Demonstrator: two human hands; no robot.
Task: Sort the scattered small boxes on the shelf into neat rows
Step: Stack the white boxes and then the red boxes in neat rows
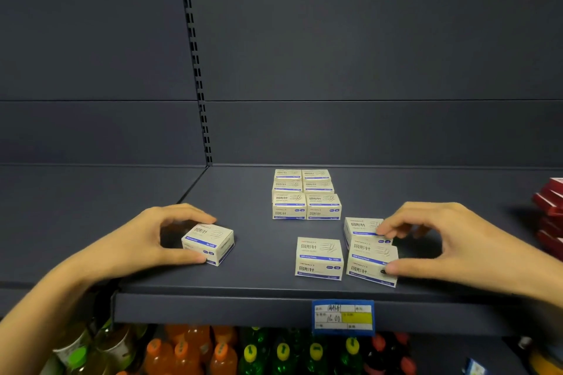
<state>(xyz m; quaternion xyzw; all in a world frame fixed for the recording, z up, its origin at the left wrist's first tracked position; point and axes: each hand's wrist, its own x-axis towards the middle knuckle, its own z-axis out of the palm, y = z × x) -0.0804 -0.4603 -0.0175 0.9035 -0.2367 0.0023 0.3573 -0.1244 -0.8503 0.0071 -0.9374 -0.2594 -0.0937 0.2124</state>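
A dark grey shelf (262, 253) is shown, with a price tag (343, 316) fixed to its front edge. A block of small boxes (306, 195) is set in two tidy columns near the back. A skewed box (208, 243) is placed at the left, a single box (319, 258) near the front, and a pair of boxes (365, 253) just beside it. Red boxes (551, 213) are stacked at the right edge.

Shelf (259, 289): matt dark painted metal. Boxes (306, 195): matt cream cardboard. Bottles (283, 353): glossy plastic.

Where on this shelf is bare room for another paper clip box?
Free: between the box in the left hand and the front middle box; left of the stacked block; between that block and the red boxes. Crowded: front right, two boxes in the right hand.
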